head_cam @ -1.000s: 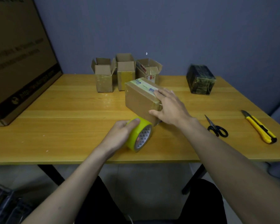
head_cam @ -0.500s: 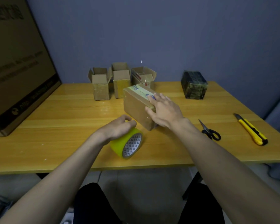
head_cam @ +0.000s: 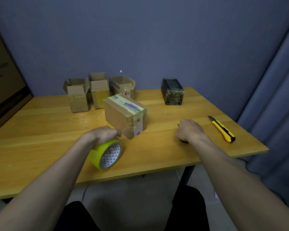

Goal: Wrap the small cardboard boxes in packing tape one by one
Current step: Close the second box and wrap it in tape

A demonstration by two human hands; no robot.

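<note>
Just past my left hand (head_cam: 105,135), curled round the tape roll (head_cam: 107,155), tape strip stretches to the box (head_cam: 125,115); right hand (head_cam: 189,130) closing on scissors (head_cam: 183,141), slack could let it wrinkle or stick to itself.

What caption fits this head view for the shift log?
Left hand holds the yellow tape roll beside the closed box; right hand covers the scissors.

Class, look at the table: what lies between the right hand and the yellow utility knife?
Head view: only bare table lies between the right hand and the utility knife.
</note>
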